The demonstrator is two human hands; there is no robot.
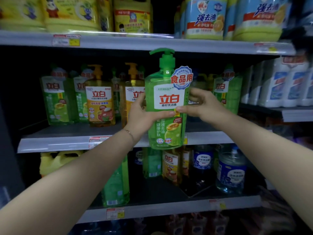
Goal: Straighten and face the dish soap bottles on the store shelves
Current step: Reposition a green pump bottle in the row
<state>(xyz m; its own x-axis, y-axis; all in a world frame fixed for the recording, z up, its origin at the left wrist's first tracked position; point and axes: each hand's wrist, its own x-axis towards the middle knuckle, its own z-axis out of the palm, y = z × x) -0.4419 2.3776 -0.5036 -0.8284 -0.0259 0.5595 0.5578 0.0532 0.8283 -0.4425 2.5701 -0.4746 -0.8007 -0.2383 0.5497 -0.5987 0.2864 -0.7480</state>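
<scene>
**2 hands hold a green dish soap bottle in front of store shelves**

A tall, see-through green plastic dish soap bottle (pixel 166 99) with a green pump top is held upright in the air. It is in front of the edge of the grey metal middle shelf (pixel 67 143), and its white and red label faces the camera. The left hand (pixel 142 116) grips its left side, with the fingers (pixel 141 100) curled behind and the thumb laid across the front. The right hand (pixel 201 106) grips the right side the same way. The 2 thumb tips almost meet just below the label. A thin bracelet (pixel 129 133) circles the left wrist. Behind, on the middle shelf, stand orange pump bottles (pixel 100 102) and green bottles (pixel 55 99) with the same logo. The shelf above holds yellow jugs (pixel 71 14), and the shelf below holds clear jugs with blue labels (pixel 231 173).
</scene>
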